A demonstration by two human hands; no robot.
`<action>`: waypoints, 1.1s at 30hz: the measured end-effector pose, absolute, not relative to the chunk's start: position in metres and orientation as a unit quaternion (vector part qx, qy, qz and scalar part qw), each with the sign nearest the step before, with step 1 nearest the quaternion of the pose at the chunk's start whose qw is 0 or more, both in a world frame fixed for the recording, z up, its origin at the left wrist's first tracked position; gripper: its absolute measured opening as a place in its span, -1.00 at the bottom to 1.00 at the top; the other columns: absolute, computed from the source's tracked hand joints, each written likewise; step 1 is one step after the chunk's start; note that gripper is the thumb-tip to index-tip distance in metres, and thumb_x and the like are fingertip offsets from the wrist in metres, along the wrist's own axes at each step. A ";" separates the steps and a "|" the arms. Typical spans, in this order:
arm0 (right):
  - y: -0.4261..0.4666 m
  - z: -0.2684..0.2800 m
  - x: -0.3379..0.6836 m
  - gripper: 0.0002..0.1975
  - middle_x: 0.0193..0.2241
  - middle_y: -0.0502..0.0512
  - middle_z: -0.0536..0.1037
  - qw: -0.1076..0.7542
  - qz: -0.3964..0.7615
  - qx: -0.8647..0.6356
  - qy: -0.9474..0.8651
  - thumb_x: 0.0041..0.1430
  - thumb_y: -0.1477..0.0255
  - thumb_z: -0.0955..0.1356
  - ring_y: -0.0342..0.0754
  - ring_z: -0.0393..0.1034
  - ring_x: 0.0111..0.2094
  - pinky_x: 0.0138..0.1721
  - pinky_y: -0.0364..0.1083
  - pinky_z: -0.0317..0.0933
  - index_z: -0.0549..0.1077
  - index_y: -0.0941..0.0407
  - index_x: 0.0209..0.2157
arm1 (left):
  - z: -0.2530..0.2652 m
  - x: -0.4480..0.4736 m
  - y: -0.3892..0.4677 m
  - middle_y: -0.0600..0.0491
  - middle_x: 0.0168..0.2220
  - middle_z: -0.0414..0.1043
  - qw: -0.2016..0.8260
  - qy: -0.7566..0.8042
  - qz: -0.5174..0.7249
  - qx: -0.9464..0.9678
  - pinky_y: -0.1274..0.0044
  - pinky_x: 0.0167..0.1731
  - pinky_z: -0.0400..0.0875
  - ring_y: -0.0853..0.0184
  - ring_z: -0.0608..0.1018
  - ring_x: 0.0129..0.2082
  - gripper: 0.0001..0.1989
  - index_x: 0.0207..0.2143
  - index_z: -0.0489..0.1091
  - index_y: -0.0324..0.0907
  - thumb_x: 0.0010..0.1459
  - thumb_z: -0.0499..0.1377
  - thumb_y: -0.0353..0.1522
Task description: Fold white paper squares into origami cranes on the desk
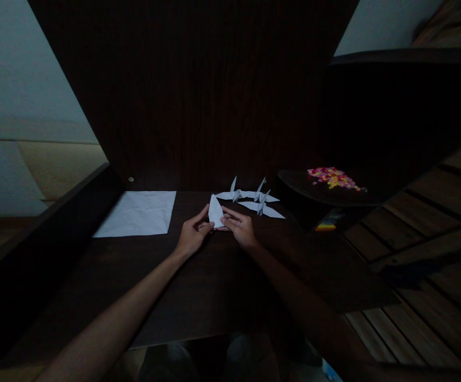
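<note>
A: How far along does the folding look?

B: Partway, I'd judge. Two finished paper cranes sit on the dark table (pixel 198 297) just beyond the hands, one (pixel 236 194) on the left and the other (pixel 261 206) just right of it, wings spread.

A: And the piece being worked?

B: A narrow, pointed folded paper (pixel 215 210) stands on the table between both hands, tip up. It has no wings, neck or tail showing, so the shaping seems still to come.

A: How are the hands on it?

B: The left hand (pixel 193 237) has thumb and fingers closed on its lower left edge; the right hand (pixel 240 228) lies flat with fingers pressed against its lower right edge. Both touch it.

A: Any paper left over?

B: One flat, creased white sheet (pixel 138 214) lies well to the left, unfolded. Off to the right a heap of small coloured bits (pixel 333 178) rests on a dark round tray (pixel 294 185)
</note>
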State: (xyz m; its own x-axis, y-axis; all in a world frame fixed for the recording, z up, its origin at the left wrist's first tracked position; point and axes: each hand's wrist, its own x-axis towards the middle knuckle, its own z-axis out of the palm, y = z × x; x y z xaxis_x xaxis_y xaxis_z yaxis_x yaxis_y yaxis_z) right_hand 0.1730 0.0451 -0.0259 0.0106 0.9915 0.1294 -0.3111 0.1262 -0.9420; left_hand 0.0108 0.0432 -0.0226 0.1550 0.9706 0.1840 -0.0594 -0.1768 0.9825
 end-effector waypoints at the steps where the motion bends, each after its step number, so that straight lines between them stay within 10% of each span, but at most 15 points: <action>1: 0.045 -0.026 0.173 -0.52 -0.37 0.01 0.51 0.603 0.542 -0.376 -0.449 -0.25 0.32 0.53 -0.05 0.48 -0.37 -0.30 0.06 0.50 0.56 0.11 -0.18 | -0.023 0.011 0.043 0.05 -0.37 0.55 0.504 0.396 0.516 0.568 0.56 -0.40 0.41 0.46 0.44 -0.52 -0.30 0.17 0.25 -0.24 -0.06 0.30 -0.33; 8: 0.045 -0.023 0.174 -0.62 -0.38 0.01 0.48 0.601 0.534 -0.379 -0.458 -0.21 0.35 0.52 -0.05 0.47 -0.35 -0.34 0.03 0.49 0.50 0.09 -0.26 | -0.020 0.013 0.041 -0.10 -0.01 0.45 0.513 0.389 0.535 0.547 0.54 -0.43 0.45 0.50 0.47 -0.53 -0.38 0.08 0.36 -0.20 -0.10 0.32 -0.34; 17: 0.045 -0.025 0.174 -0.60 -0.35 -0.02 0.44 0.590 0.550 -0.364 -0.466 -0.18 0.34 0.50 -0.06 0.44 -0.32 -0.33 0.01 0.47 0.43 0.04 -0.23 | -0.022 0.010 0.043 0.14 -0.59 0.41 0.483 0.411 0.521 0.572 0.59 -0.50 0.35 0.42 0.45 -0.57 -0.67 -0.23 0.46 -0.26 -0.08 0.30 -0.30; 33: 0.042 -0.019 0.175 -0.78 -0.42 0.04 0.51 0.558 0.531 -0.413 -0.486 -0.15 0.27 0.47 -0.06 0.40 -0.34 -0.34 -0.09 0.32 0.54 0.13 -0.49 | -0.018 0.009 0.043 -0.02 -0.22 0.49 0.474 0.391 0.533 0.582 0.48 -0.36 0.44 0.31 0.52 -0.36 -0.84 -0.42 0.52 -0.22 -0.10 0.21 -0.37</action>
